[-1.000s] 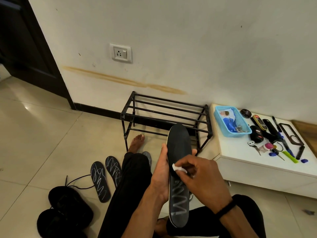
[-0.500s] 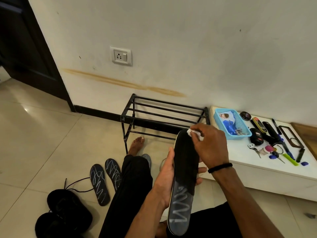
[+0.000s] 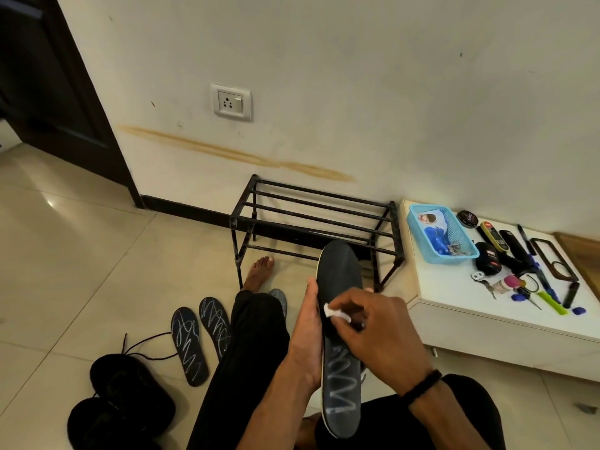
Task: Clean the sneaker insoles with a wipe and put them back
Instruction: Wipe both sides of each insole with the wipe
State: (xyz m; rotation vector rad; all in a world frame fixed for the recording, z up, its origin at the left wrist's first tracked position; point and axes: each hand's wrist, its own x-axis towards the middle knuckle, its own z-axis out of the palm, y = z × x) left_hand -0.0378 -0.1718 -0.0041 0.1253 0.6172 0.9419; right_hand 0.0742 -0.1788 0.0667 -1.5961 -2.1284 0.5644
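Evidently light and bendy, the insole (image 3: 339,319) wants support along its edge, where the left hand (image 3: 306,336) grips it beside the shoe rack (image 3: 311,222) while the right hand (image 3: 380,329) pinches the wipe (image 3: 336,312).

No word, brand or number could be read anywhere. The round black tin (image 3: 467,219) near the far edge of the white low table (image 3: 454,287) bore pale lettering too small to make out, and the black bottle (image 3: 487,258) beside the blue plastic basket (image 3: 418,235) carried a red-and-white label, also illegible.
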